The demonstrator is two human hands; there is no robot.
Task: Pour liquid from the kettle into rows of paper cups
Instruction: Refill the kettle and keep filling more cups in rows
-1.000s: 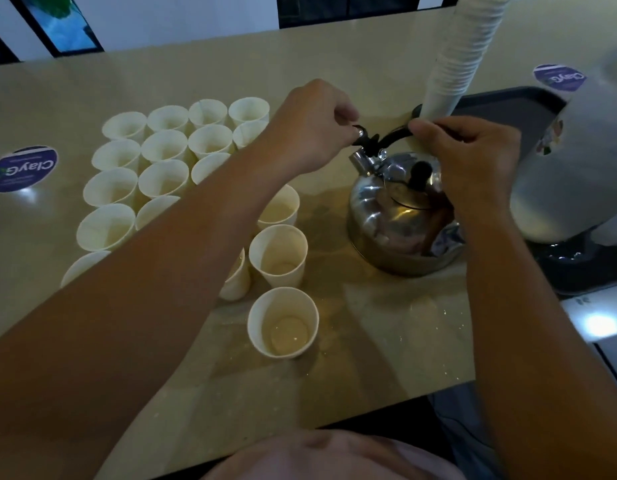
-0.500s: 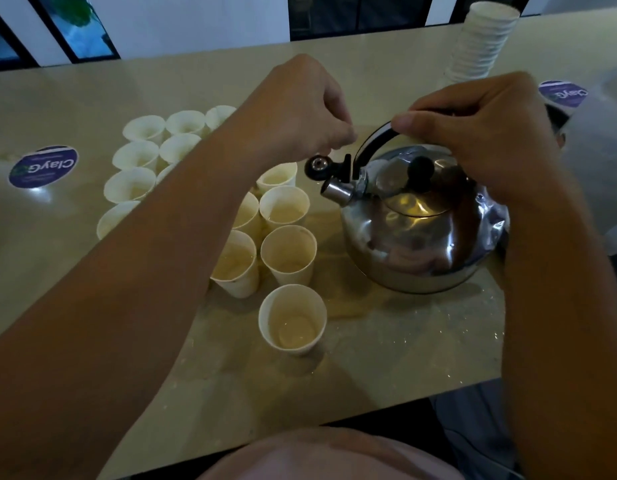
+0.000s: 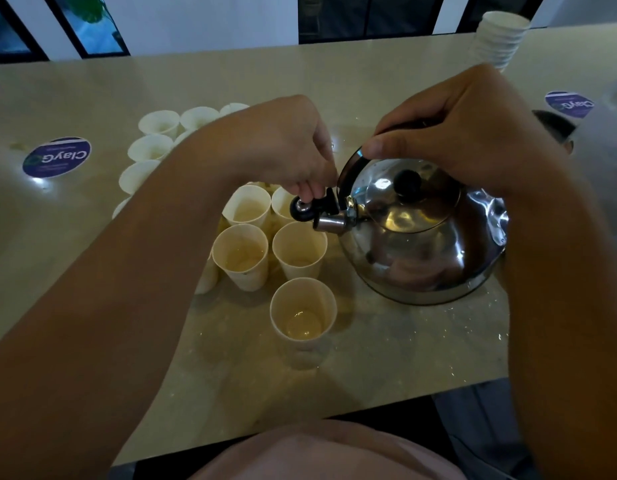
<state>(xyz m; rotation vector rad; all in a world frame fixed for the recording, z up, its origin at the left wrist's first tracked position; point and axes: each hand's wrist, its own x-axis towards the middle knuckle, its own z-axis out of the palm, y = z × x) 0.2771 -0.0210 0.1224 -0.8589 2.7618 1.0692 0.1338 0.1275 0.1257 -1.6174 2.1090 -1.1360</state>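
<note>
The right hand (image 3: 473, 133) curls around the black handle (image 3: 348, 171) of a shiny steel kettle (image 3: 421, 237), thumb tip pressed on the handle's front end. The kettle is over the right part of the beige tabletop (image 3: 369, 358), tilted a little toward its spout (image 3: 329, 221); whether its base touches the surface cannot be told. The spout points left and sits over the rim of a paper cup (image 3: 300, 249). The left hand (image 3: 283, 150) reaches across from the left, its fingers pinching the black spout cap (image 3: 312, 206), which stands swung up off the spout's mouth.

A black knob (image 3: 407, 180) tops the kettle lid. Just left of the kettle stands a cluster of paper cups holding pale yellowish liquid, one of them (image 3: 241, 254) beside the cup under the spout. A single cup (image 3: 303, 311) stands alone nearer the person, with a little liquid in its bottom. Farther back on the left, more white cups (image 3: 151, 148) stand in rows, partly hidden by the left forearm.

A round blue sticker reading ClayG (image 3: 57, 156) lies on the tabletop at left, another (image 3: 568, 102) at far right. A stack of paper cups (image 3: 501, 38) stands at the back right.
</note>
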